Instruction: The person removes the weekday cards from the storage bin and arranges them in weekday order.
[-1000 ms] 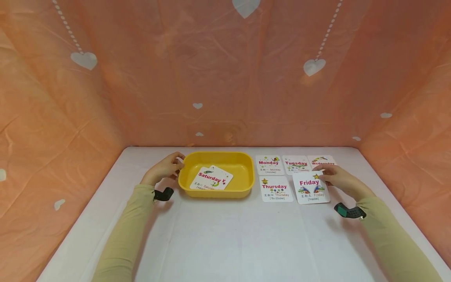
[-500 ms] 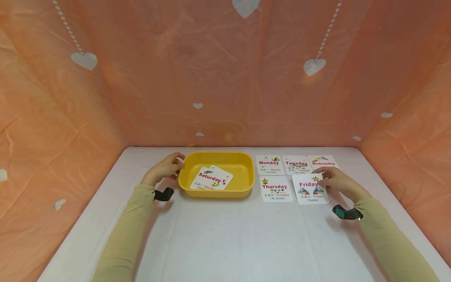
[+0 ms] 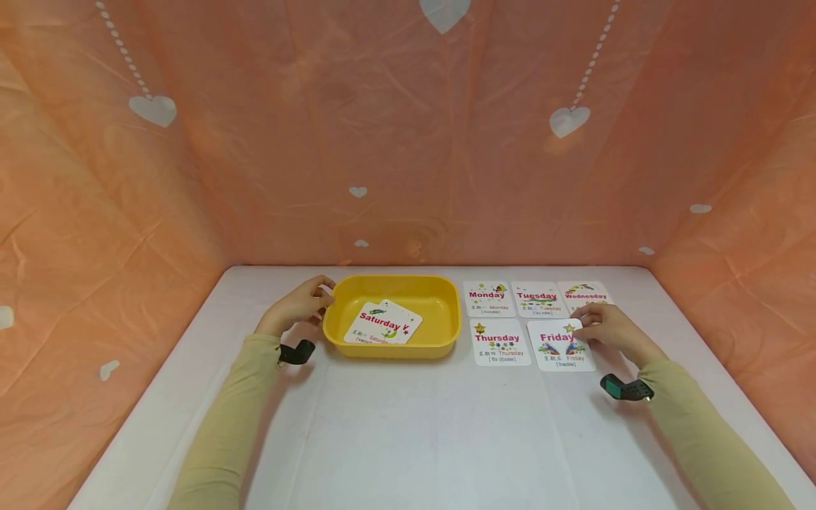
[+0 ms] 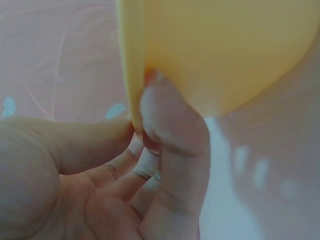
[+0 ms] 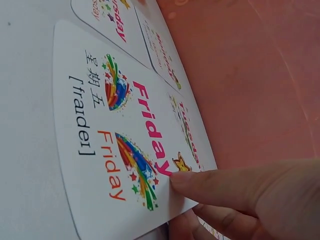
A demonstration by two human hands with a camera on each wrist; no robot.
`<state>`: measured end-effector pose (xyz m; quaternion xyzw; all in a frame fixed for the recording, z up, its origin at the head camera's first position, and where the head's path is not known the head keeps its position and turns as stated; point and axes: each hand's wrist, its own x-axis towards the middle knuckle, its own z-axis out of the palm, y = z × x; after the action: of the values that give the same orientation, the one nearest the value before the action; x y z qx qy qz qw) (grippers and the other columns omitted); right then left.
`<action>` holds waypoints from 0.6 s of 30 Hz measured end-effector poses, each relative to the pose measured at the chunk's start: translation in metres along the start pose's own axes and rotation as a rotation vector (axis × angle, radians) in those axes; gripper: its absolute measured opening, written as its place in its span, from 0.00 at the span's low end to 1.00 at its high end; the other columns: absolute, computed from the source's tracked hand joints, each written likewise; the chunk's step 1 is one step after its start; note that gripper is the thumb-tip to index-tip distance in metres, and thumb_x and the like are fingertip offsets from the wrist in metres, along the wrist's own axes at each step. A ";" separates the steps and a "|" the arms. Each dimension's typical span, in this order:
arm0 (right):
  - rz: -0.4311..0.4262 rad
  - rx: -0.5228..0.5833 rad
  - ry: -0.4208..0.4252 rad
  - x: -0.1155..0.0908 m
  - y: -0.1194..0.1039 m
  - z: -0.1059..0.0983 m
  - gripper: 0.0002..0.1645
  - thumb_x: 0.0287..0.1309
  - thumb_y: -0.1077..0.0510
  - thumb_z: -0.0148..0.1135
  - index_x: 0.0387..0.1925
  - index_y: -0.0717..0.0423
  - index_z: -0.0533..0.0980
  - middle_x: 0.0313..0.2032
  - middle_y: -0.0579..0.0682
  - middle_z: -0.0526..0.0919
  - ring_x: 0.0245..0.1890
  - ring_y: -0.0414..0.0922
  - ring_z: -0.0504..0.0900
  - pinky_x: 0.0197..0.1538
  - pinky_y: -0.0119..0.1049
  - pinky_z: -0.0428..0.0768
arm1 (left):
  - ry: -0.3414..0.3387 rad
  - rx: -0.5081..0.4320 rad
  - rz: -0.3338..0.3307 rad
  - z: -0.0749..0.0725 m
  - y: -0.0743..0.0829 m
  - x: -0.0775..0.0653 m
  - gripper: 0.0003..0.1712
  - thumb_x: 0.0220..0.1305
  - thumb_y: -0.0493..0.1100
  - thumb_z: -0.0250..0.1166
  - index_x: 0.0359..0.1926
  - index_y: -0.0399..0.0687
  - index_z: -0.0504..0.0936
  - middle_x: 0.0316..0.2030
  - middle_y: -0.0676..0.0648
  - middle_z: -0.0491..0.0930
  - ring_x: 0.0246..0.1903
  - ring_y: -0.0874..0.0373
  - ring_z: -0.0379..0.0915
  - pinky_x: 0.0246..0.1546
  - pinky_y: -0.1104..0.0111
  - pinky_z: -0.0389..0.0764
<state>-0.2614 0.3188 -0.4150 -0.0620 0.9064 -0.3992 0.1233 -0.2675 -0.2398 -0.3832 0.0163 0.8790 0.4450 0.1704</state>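
At the left end of the yellow tray [image 3: 440, 348], my left hand [image 3: 298, 306] pinches the rim between thumb and index finger [image 4: 175, 125]. Inside the tray lies a Saturday card [image 3: 381, 324], overlapping another card [image 3: 408, 319] whose word is mostly covered. My right hand [image 3: 615, 331] holds the Friday card [image 3: 561, 350] by its upper right corner. The right wrist view shows the thumb [image 5: 215, 187] on the card's face and fingers beneath its edge. To its left is the Thursday card [image 3: 500, 343].
Monday [image 3: 489, 299] and Tuesday [image 3: 538, 299] cards form a back row with the Wednesday card [image 3: 583, 289], partly behind my right hand. White cloth covers the table [image 3: 408, 425]. An orange curtain [image 3: 408, 142] with hearts closes off the back and sides.
The Friday card has come slightly down and toward me, lying flatter beside Thursday, with my right hand moving along. More of the Wednesday card shows. My left hand and the tray stay put.
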 end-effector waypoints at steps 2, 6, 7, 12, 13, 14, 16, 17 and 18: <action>0.001 -0.014 0.012 0.000 0.001 0.000 0.27 0.51 0.63 0.69 0.50 0.74 0.71 0.35 0.55 0.78 0.34 0.44 0.74 0.33 0.30 0.75 | 0.001 -0.001 0.002 0.000 0.000 0.000 0.20 0.72 0.39 0.50 0.62 0.37 0.62 0.40 0.37 0.72 0.33 0.49 0.74 0.36 0.60 0.82; 0.008 -0.061 0.040 0.002 0.002 0.000 0.25 0.50 0.61 0.69 0.48 0.72 0.74 0.36 0.56 0.77 0.36 0.48 0.73 0.35 0.32 0.73 | 0.002 -0.004 0.007 0.001 0.001 -0.001 0.20 0.72 0.38 0.50 0.61 0.37 0.62 0.40 0.38 0.73 0.33 0.49 0.74 0.35 0.60 0.82; 0.019 -0.063 0.056 0.002 0.003 0.001 0.24 0.49 0.61 0.70 0.46 0.70 0.75 0.35 0.55 0.77 0.35 0.48 0.73 0.35 0.32 0.73 | 0.002 -0.003 0.007 0.001 0.000 -0.001 0.20 0.72 0.38 0.50 0.61 0.37 0.62 0.39 0.38 0.73 0.32 0.49 0.74 0.34 0.60 0.82; 0.006 -0.080 0.075 0.003 0.004 0.002 0.22 0.48 0.62 0.71 0.45 0.70 0.77 0.32 0.54 0.76 0.35 0.49 0.72 0.35 0.34 0.71 | -0.005 -0.011 0.013 0.002 0.000 -0.001 0.19 0.72 0.37 0.50 0.61 0.36 0.62 0.38 0.38 0.72 0.32 0.50 0.74 0.32 0.62 0.82; 0.008 -0.077 0.075 0.004 0.003 0.002 0.23 0.47 0.62 0.71 0.45 0.70 0.77 0.32 0.53 0.77 0.35 0.49 0.72 0.35 0.33 0.71 | -0.007 -0.013 0.015 0.002 0.000 -0.001 0.20 0.72 0.37 0.50 0.61 0.36 0.62 0.38 0.38 0.72 0.32 0.50 0.74 0.32 0.62 0.82; 0.001 -0.083 0.066 0.004 0.003 0.002 0.23 0.48 0.61 0.70 0.46 0.70 0.76 0.33 0.54 0.77 0.36 0.49 0.72 0.35 0.34 0.71 | -0.008 -0.016 0.018 0.001 0.000 -0.001 0.20 0.72 0.37 0.50 0.61 0.36 0.62 0.38 0.38 0.72 0.32 0.50 0.74 0.32 0.62 0.82; 0.009 -0.087 0.062 0.004 0.002 0.002 0.24 0.49 0.61 0.71 0.46 0.71 0.76 0.33 0.54 0.77 0.36 0.49 0.72 0.35 0.34 0.71 | -0.010 -0.016 0.021 0.001 0.000 -0.001 0.20 0.72 0.37 0.50 0.61 0.36 0.61 0.38 0.38 0.73 0.32 0.50 0.74 0.32 0.62 0.82; 0.015 -0.088 0.061 0.004 0.002 0.002 0.25 0.49 0.61 0.71 0.47 0.71 0.76 0.34 0.54 0.77 0.36 0.50 0.72 0.35 0.34 0.71 | -0.010 -0.015 0.023 0.001 0.000 -0.001 0.20 0.72 0.37 0.50 0.61 0.36 0.61 0.38 0.38 0.73 0.32 0.50 0.74 0.32 0.61 0.82; 0.021 -0.090 0.061 0.004 0.001 0.002 0.25 0.49 0.60 0.71 0.47 0.71 0.76 0.34 0.55 0.77 0.37 0.50 0.72 0.35 0.34 0.71 | -0.007 -0.017 0.021 0.001 0.000 -0.001 0.19 0.72 0.37 0.50 0.61 0.36 0.62 0.38 0.38 0.73 0.32 0.50 0.74 0.32 0.61 0.82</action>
<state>-0.2643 0.3173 -0.4179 -0.0457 0.9275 -0.3582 0.0967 -0.2664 -0.2393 -0.3837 0.0256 0.8745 0.4540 0.1691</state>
